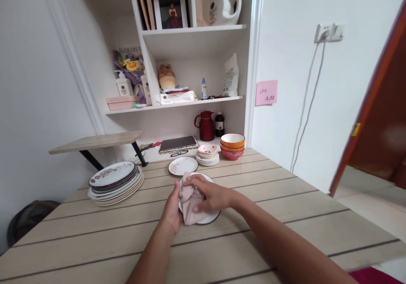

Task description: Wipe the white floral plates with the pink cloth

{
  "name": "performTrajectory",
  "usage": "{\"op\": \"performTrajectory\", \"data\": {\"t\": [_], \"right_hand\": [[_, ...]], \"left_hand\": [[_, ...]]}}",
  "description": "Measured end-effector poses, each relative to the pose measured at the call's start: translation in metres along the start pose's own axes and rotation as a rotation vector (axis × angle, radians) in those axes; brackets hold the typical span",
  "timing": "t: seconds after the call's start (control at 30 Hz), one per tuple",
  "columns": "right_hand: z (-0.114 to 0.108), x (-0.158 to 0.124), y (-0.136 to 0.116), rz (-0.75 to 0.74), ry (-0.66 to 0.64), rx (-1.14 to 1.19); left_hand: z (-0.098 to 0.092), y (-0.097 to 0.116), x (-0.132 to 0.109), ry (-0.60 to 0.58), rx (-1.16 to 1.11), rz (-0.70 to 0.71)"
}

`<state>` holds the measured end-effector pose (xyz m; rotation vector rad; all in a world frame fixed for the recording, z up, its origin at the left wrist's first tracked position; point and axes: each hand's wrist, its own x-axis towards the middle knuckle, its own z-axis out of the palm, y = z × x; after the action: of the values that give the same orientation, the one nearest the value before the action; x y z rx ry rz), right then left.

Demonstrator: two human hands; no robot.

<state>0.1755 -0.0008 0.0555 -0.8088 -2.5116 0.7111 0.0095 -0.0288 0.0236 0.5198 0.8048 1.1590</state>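
Observation:
A white plate with a dark rim point(211, 219) is low over the slatted table, partly hidden by a pale pink cloth point(190, 206). My left hand point(173, 208) grips the plate's left edge, thumb up along the rim. On top, my right hand point(207, 193) presses the cloth to the plate with bent fingers wrapped over it. Just behind lies another dark-rimmed plate point(183, 166) with a floral pattern. A tall stack of plates point(116, 182) stands at the left. Small saucers point(207, 160) under small bowls point(207, 150) and a stack of orange and red bowls point(232, 146) are at the back.
The wooden table point(127, 233) fills the foreground. A raised wooden stand point(98, 142) rises behind the plate stack. Toward the back are a laptop point(178, 143), glasses point(179, 153), a red jug point(207, 126) and a dark bottle point(219, 124), beneath white shelves point(193, 30).

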Motion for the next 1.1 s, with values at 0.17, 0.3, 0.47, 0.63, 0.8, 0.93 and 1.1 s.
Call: {"op": "performTrajectory", "data": {"t": [0.17, 0.3, 0.47, 0.63, 0.8, 0.93, 1.1], "right_hand": [[-0.002, -0.007, 0.001, 0.002, -0.029, -0.128], [0.010, 0.003, -0.003, 0.039, 0.174, -0.340], [-0.001, 0.002, 0.009, 0.252, 0.309, -0.506], [-0.021, -0.013, 0.018, 0.383, 0.111, -0.570], [-0.024, -0.015, 0.001, 0.295, -0.117, -0.597], [-0.016, -0.009, -0.010, 0.163, -0.158, -0.538], [0.010, 0.003, -0.007, 0.048, 0.089, -0.317]], "left_hand": [[-0.002, 0.000, 0.003, 0.023, 0.020, 0.039], [-0.002, 0.001, 0.005, 0.024, 0.039, 0.071], [-0.001, 0.002, 0.006, 0.009, 0.050, 0.096], [-0.002, 0.000, 0.007, 0.034, 0.077, 0.112], [-0.004, -0.001, 0.009, 0.027, 0.064, 0.101], [-0.005, -0.001, 0.010, 0.001, 0.019, 0.084], [-0.003, 0.002, 0.006, 0.011, 0.009, 0.040]]}}
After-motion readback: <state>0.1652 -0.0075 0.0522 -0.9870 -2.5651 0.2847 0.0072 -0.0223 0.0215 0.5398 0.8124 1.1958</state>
